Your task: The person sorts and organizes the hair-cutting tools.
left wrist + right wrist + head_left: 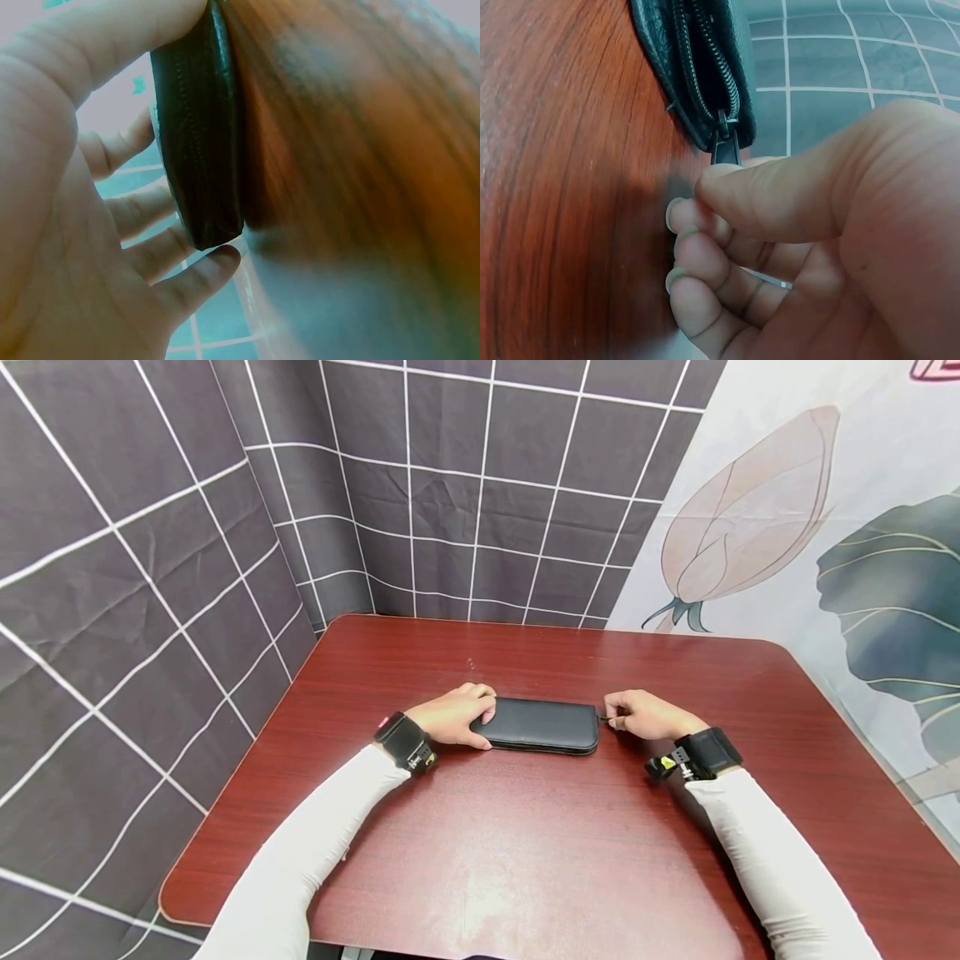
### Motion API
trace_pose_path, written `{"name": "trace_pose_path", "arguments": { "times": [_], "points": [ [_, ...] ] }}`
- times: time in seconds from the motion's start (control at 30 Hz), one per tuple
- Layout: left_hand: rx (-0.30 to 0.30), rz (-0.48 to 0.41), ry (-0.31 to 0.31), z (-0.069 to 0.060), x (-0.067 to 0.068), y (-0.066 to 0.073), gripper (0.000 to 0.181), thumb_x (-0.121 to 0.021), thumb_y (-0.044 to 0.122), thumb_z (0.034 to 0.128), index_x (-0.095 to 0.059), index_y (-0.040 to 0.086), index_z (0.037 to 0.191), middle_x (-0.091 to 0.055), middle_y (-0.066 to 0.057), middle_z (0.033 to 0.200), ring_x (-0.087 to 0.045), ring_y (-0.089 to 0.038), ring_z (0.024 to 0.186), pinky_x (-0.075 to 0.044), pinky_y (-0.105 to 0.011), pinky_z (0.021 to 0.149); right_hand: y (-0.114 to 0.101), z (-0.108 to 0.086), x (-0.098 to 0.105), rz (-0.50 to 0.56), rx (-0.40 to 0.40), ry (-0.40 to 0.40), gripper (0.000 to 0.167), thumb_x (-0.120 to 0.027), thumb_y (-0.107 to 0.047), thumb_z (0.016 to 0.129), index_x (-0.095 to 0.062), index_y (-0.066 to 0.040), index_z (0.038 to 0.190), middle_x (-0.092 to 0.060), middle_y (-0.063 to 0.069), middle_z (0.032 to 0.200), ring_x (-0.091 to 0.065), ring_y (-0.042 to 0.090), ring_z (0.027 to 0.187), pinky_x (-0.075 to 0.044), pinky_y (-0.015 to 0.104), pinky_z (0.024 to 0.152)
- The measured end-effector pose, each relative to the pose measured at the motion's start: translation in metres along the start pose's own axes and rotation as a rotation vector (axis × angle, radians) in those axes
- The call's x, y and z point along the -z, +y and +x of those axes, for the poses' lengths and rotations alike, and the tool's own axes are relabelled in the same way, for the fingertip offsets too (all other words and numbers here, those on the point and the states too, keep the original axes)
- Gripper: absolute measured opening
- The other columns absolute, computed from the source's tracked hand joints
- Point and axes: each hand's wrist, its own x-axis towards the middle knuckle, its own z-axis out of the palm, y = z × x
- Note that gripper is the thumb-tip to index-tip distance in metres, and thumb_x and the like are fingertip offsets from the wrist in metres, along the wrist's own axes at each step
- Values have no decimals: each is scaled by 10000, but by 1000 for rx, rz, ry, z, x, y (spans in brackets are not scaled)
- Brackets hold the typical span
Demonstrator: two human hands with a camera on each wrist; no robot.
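A flat black zip wallet (543, 725) lies on the tabletop between both hands. My left hand (457, 717) holds its left end, the thumb at the near edge and the fingers over the top and far side. From the left wrist, a zip line runs along the wallet's edge (196, 142), with the thumb pressed near its top. At the other end my right hand (651, 714) pinches the zipper pull (725, 150) between thumb and curled forefinger. Above the slider, the zip teeth (690, 67) are parted, with a dark gap between them.
The reddish-brown wooden table (525, 835) has rounded corners. Grey cloth with white grid lines (450, 502) hangs behind and to the left. A white cloth with a plant print (750, 527) hangs at the right. Each wrist wears a black strap with a small camera.
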Motion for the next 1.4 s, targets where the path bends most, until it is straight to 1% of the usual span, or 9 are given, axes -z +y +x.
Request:
{"name": "trace_pose_path", "arguments": {
  "times": [0.23, 0.53, 0.73, 0.87, 0.97, 1.1, 1.2, 1.4],
  "points": [
    [-9, 7, 4, 0, -1, -2, 453, -823, 459, 839, -459, 200, 917, -513, -43, 1390, -496, -244, 1216, -424, -369, 1052, -1, -1, 3, 35, 8, -22, 247, -650, 14, 915, -552, -145, 752, -505, -55, 684, -455, 63, 597, -367, 245, 612],
    [-12, 10, 4, 0, 0, -1, 455, -826, 459, 839, -465, 194, 919, -520, -47, 1384, -503, -246, 1207, -429, -368, 1045, -2, -2, 4, 52, 8, -39, 258, -641, 25, 913, -551, -144, 740, -525, -44, 685, -453, 42, 586, -359, 237, 605],
    [-14, 16, 7, 0, -1, -1, 459, -824, 465, 841, -461, 196, 918, -520, -49, 1381, -502, -248, 1219, -427, -368, 1055, -1, -2, 4, 63, 17, -53, 260, -622, 58, 911, -557, -133, 747, -530, -52, 690, -460, 65, 600, -371, 236, 607],
    [-17, 18, 9, 0, -1, -1, 458, -824, 464, 840, -461, 195, 916, -522, -50, 1375, -504, -249, 1215, -431, -368, 1051, 0, -2, 4, 63, 10, -69, 265, -618, 59, 923, -561, -131, 747, -528, -63, 688, -466, 70, 601, -377, 227, 610],
    [-18, 20, 10, 0, 0, -1, 458, -824, 465, 839, -461, 196, 915, -523, -51, 1375, -506, -250, 1214, -435, -371, 1048, 1, -2, 4, 68, 23, -83, 263, -612, 69, 923, -558, -122, 750, -522, -64, 688, -466, 70, 605, -379, 226, 610],
    [-17, 20, 9, -1, 0, 0, 458, -823, 468, 840, -463, 196, 918, -523, -53, 1378, -507, -252, 1219, -433, -377, 1051, 0, -4, 6, 79, 38, -112, 271, -596, 94, 921, -558, -117, 756, -519, -61, 696, -481, 76, 622, -394, 232, 622],
    [-13, 19, 8, -1, 0, 0, 457, -823, 466, 841, -465, 192, 921, -522, -53, 1377, -505, -252, 1218, -430, -376, 1053, -1, -5, 6, 88, 30, -136, 276, -587, 102, 926, -563, -117, 758, -514, -60, 700, -489, 78, 631, -401, 230, 632],
    [-12, 17, 10, 0, -1, -2, 455, -823, 461, 841, -465, 192, 920, -519, -50, 1373, -501, -248, 1213, -430, -372, 1047, -3, -6, 8, 117, 41, -157, 279, -566, 133, 907, -563, -101, 755, -505, -51, 700, -479, 80, 637, -398, 232, 638]
  ]
}}
